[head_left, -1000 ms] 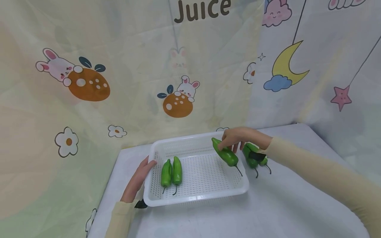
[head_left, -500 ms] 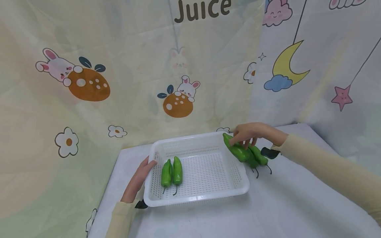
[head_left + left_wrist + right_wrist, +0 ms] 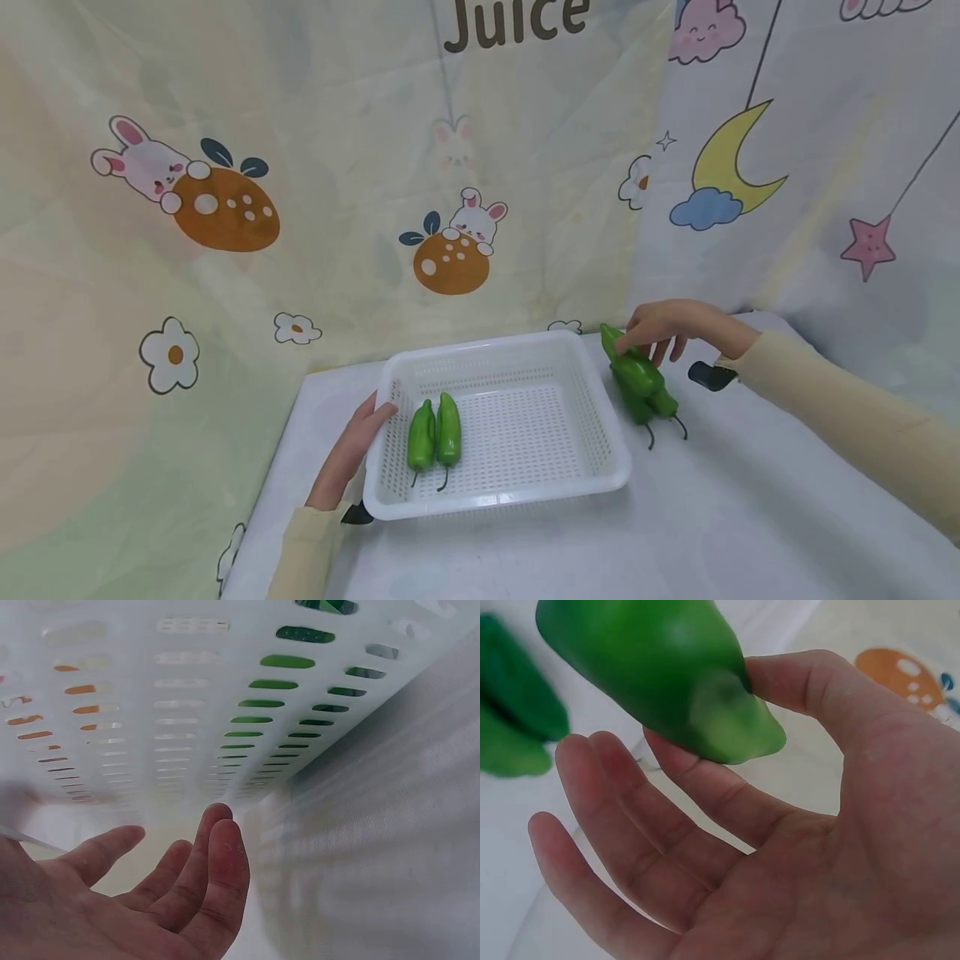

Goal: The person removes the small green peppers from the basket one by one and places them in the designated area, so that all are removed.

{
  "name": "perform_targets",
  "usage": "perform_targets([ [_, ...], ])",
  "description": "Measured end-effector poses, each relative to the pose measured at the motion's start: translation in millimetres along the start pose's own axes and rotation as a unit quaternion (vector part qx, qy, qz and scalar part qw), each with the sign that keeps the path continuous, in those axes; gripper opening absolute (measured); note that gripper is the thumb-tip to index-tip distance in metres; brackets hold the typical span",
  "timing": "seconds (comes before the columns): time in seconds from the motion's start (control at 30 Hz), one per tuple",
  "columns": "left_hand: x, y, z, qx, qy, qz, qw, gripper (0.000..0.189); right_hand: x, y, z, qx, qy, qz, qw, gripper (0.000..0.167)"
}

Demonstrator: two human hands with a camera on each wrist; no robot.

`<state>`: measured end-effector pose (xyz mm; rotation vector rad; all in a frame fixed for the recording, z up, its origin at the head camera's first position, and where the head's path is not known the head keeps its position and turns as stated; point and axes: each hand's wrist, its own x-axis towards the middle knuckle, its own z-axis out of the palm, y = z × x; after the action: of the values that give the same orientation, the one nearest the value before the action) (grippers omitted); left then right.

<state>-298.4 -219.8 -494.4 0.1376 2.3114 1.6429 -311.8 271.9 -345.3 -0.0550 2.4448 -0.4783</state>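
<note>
Green tapered pepper (image 3: 641,375) outside white perforated plastic basket (image 3: 497,500), 2 o'clock. Right hand (image 3: 675,322) pinches its tip end; likely light, firm, slick; midbody hold safer. Left hand (image 3: 354,440) grips basket, 9 o'clock.

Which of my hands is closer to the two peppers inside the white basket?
Left. Your left hand is at the left rim of the basket, beside those two peppers; your right hand is beyond the opposite side, pinching another pepper.

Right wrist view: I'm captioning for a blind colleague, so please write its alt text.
A right-hand grip pinches a green pepper near its tip between thumb and finger. Blurred green peppers lie at left, an orange drawing at upper right.
</note>
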Motion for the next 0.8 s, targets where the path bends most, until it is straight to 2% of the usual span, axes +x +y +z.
perform_targets([
  [0.23,0.9,-0.6,-0.3,-0.001,-0.001,-0.002,1.0000,0.053,11.9,36,1,-0.011,0.000,0.030,0.9995,0.046],
  [0.47,-2.8,-1.4,0.3,-0.003,-0.003,0.000,1.0000,0.054,28.1,70,8,-0.028,0.020,0.063,0.9974,0.050],
  [0.63,-0.7,0.7,-0.1,0.000,-0.003,0.003,1.0000,0.055,37.9,79,18,-0.037,0.050,0.079,0.9949,0.044],
  [0.8,0.0,0.2,-0.8,0.003,-0.001,0.000,1.0000,0.055,46.1,81,27,-0.040,0.060,0.098,0.9926,0.040],
])
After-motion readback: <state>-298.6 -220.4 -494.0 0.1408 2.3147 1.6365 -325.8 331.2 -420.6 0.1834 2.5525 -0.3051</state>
